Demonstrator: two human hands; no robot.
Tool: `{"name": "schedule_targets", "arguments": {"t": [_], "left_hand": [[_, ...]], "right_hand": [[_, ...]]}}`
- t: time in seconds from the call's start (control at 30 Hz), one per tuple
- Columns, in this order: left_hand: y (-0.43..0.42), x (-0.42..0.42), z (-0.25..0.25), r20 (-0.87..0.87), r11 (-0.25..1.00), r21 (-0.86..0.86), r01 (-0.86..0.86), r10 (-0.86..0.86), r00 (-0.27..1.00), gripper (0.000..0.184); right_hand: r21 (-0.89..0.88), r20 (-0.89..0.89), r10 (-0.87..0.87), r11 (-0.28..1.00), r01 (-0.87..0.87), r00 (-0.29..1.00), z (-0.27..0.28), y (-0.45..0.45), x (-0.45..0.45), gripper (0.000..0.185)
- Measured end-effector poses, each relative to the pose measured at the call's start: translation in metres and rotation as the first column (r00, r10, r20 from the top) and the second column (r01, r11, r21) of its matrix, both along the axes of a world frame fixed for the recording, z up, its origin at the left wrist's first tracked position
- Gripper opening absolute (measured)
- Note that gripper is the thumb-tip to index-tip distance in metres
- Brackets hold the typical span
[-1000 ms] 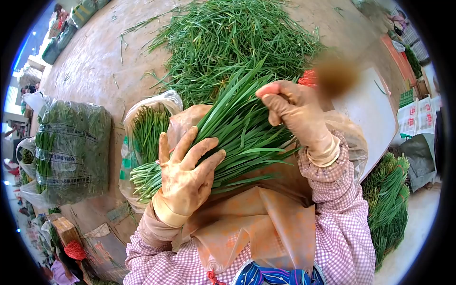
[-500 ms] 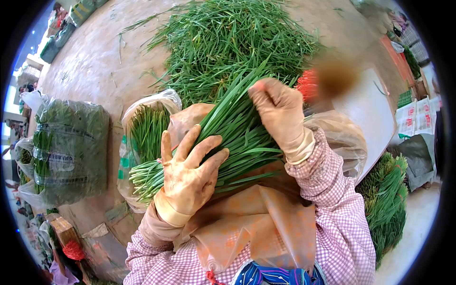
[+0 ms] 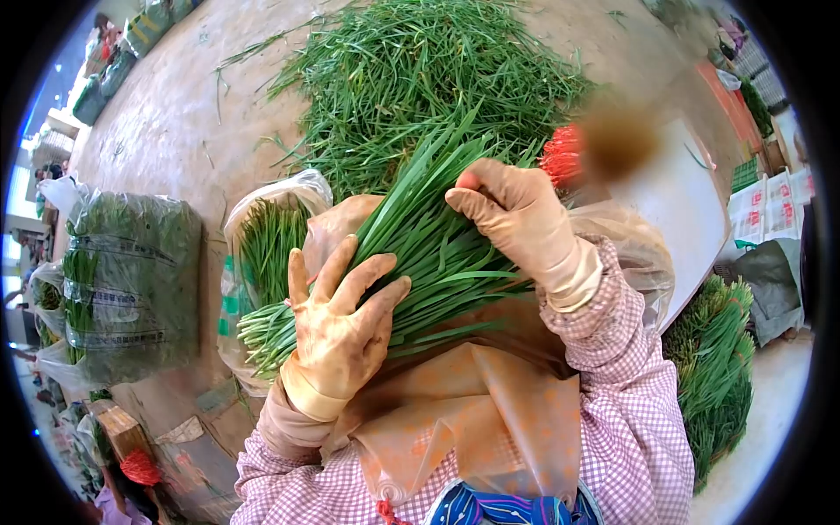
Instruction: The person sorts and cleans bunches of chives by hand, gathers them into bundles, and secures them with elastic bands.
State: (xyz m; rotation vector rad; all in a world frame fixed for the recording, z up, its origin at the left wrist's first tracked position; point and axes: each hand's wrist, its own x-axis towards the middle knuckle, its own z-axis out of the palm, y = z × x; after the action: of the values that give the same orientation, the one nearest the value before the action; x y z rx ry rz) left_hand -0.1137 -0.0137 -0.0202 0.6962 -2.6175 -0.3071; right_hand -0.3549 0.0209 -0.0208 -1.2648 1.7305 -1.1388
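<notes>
A bunch of garlic chives lies slantwise over my lap, pale cut stems at the lower left and leaves fanning to the upper right. My left hand, in a stained pale glove, holds the stem end, its fingers spread over the top; the thumb is hidden. A bit of red band shows beside its fingers. Over the leaves on the right, my gloved right hand has thumb and forefinger pinched together. Red shows at the forefinger's tip. Whatever is between those fingertips, if anything, cannot be made out.
Loose chives form a large pile ahead. An open plastic bag of chives and a wrapped bale stand left. Red bands lie by a white board; more chives are at the right.
My right hand has moved slightly down and right, turning more level, with thumb and forefinger still together. My left hand stays on the bunch, shifting slightly left in view.
</notes>
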Motion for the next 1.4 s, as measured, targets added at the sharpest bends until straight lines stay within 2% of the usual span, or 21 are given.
{"name": "schedule_targets", "arguments": {"t": [0.07, 0.13, 0.17, 0.23, 0.27, 0.33, 0.37, 0.47, 0.53, 0.63, 0.73, 0.77, 0.87, 0.93, 1.0, 1.03, 1.07, 1.13, 1.27, 1.37, 1.4], "left_hand": [[0.000, 0.001, 0.000, 0.004, 1.000, 0.000, -0.004, 0.004, 1.000, 0.034], [-0.001, 0.003, -0.001, -0.020, 1.000, -0.004, -0.020, 0.019, 1.000, 0.034], [0.000, 0.004, -0.001, -0.022, 1.000, -0.004, -0.016, 0.016, 1.000, 0.034], [-0.001, 0.004, -0.001, -0.039, 0.999, 0.009, -0.037, 0.037, 0.999, 0.033], [-0.001, 0.004, -0.001, -0.043, 0.999, 0.007, -0.032, 0.032, 0.999, 0.033], [-0.002, 0.005, 0.000, -0.046, 0.999, 0.019, -0.043, 0.044, 0.998, 0.033], [-0.002, 0.005, 0.000, -0.050, 0.999, 0.016, -0.037, 0.038, 0.998, 0.033], [-0.002, 0.004, 0.002, -0.052, 0.998, 0.041, -0.052, 0.054, 0.997, 0.033], [0.000, 0.004, 0.003, -0.044, 0.997, 0.048, -0.058, 0.060, 0.997, 0.033], [0.003, 0.002, 0.003, -0.025, 0.998, 0.026, -0.059, 0.060, 0.998, 0.033], [0.005, 0.001, 0.005, -0.004, 0.997, 0.011, -0.073, 0.073, 0.997, 0.033], [0.005, 0.001, 0.004, -0.005, 0.998, 0.007, -0.070, 0.070, 0.998, 0.033], [0.005, 0.004, 0.003, -0.030, 0.997, -0.009, -0.078, 0.078, 0.996, 0.032], [0.004, 0.007, 0.004, -0.046, 0.995, 0.021, -0.102, 0.103, 0.994, 0.032], [0.002, 0.010, 0.003, -0.063, 0.995, 0.029, -0.096, 0.097, 0.993, 0.032], [0.001, 0.011, 0.003, -0.069, 0.994, 0.039, -0.102, 0.105, 0.992, 0.032], [0.000, 0.012, 0.002, -0.074, 0.993, 0.049, -0.110, 0.114, 0.991, 0.033], [-0.001, 0.012, 0.001, -0.082, 0.993, 0.053, -0.101, 0.105, 0.991, 0.033], [0.002, 0.008, 0.002, -0.070, 0.994, 0.049, -0.095, 0.098, 0.993, 0.032], [0.003, 0.007, 0.003, -0.061, 0.994, 0.039, -0.103, 0.105, 0.993, 0.032], [0.004, 0.006, 0.004, -0.057, 0.993, 0.039, -0.115, 0.117, 0.991, 0.031]], "right_hand": [[-0.232, -0.396, 0.010, 0.966, -0.111, 0.918, -0.009, -0.003, 0.005, 0.016], [-0.304, -0.467, -0.046, 0.946, -0.112, 0.883, -0.022, -0.007, 0.000, 0.017], [-0.465, -0.281, -0.191, 0.884, 0.041, 0.941, -0.030, -0.012, -0.008, 0.013], [-0.494, 0.000, -0.379, 0.804, 0.330, 0.925, -0.026, -0.007, -0.026, 0.007], [-0.390, 0.061, -0.457, 0.807, 0.443, 0.887, -0.013, 0.000, -0.035, 0.005], [-0.381, 0.270, -0.434, 0.772, 0.509, 0.860, -0.008, 0.007, -0.058, 0.006], [-0.255, 0.300, -0.507, 0.773, 0.580, 0.808, -0.002, 0.012, -0.062, 0.005], [-0.260, 0.387, -0.524, 0.727, 0.635, 0.759, 0.003, 0.016, -0.064, 0.008], [-0.264, 0.285, -0.482, 0.791, 0.551, 0.828, 0.005, 0.024, -0.059, 0.011], [-0.274, 0.023, -0.098, 0.957, 0.101, 0.995, 0.020, 0.019, -0.023, 0.022], [-0.089, -0.271, 0.102, 0.988, -0.130, 0.957, 0.014, 0.000, 0.000, 0.036], [-0.184, -0.340, 0.075, 0.972, -0.144, 0.937, 0.002, -0.005, 0.007, 0.025], [-0.281, -0.634, 0.016, 0.927, -0.249, 0.773, -0.008, -0.008, 0.014, 0.019], [-0.476, -0.331, -0.188, 0.879, 0.008, 0.925, -0.019, -0.009, -0.003, 0.012], [-0.583, 0.005, -0.334, 0.765, 0.274, 0.942, -0.023, -0.009, -0.027, 0.008], [-0.459, 0.167, -0.430, 0.762, 0.456, 0.887, -0.010, 0.000, -0.036, 0.014], [-0.438, 0.219, -0.441, 0.753, 0.491, 0.871, -0.007, 0.006, -0.052, 0.013], [-0.287, 0.357, -0.400, 0.813, 0.506, 0.844, 0.005, 0.023, -0.064, 0.014], [-0.230, 0.371, -0.347, 0.864, 0.447, 0.861, 0.005, 0.039, -0.057, 0.016], [-0.090, 0.429, -0.027, 0.993, 0.073, 0.903, 0.014, 0.050, -0.045, 0.018], [-0.086, 0.437, -0.030, 0.993, 0.075, 0.899, 0.010, 0.047, -0.039, 0.018]]}}
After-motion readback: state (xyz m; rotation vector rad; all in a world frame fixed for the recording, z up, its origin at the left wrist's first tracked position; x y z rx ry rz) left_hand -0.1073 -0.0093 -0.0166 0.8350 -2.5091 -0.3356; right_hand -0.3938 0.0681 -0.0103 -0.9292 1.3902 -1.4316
